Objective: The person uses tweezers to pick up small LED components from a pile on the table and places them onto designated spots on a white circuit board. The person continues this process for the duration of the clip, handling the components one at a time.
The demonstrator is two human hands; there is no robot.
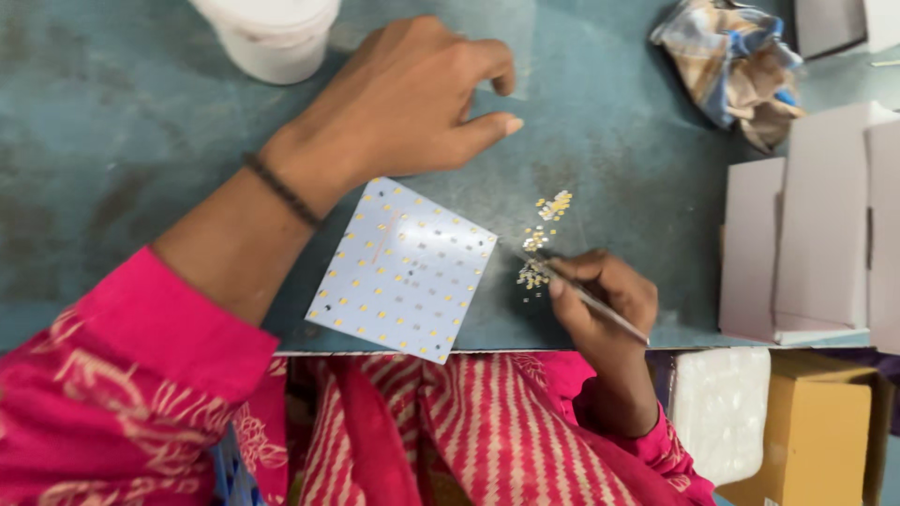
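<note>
a: two hands are at work here, yes? tell me how you hold them.

b: your right hand (605,295) is closed around thin metal tweezers (581,292), in a pen-like pinch, and the tips go down into the small pile of yellow chips (544,239) on the teal table (122,122). i think you hold them low and slanted so the tips can take one chip out of the pile. if a chip is already between the tips, i cannot tell; it is too small to see.

a: and the other hand?

b: your left hand (412,98) holds nothing. it lies on the table with the fingers curled and the thumb stretched out, just above the top corner of the white square board (403,270). the wrist seems to lie over that corner, but i cannot say if it presses on the board. it looks like a support, to keep the arm calm.

a: where is the board relative to the tweezers?

b: just to the left of them, turned like a diamond, its right corner near the pile but not touching it. many pads on it already carry yellow chips, some are bare. i judge that the pile sits beside the board so the way from pile to pad is short.

a: other things?

b: a white tub (272,33) at the far edge, a crumpled cloth (736,66) and grey cardboard boxes (816,244) on the right, well apart.
</note>
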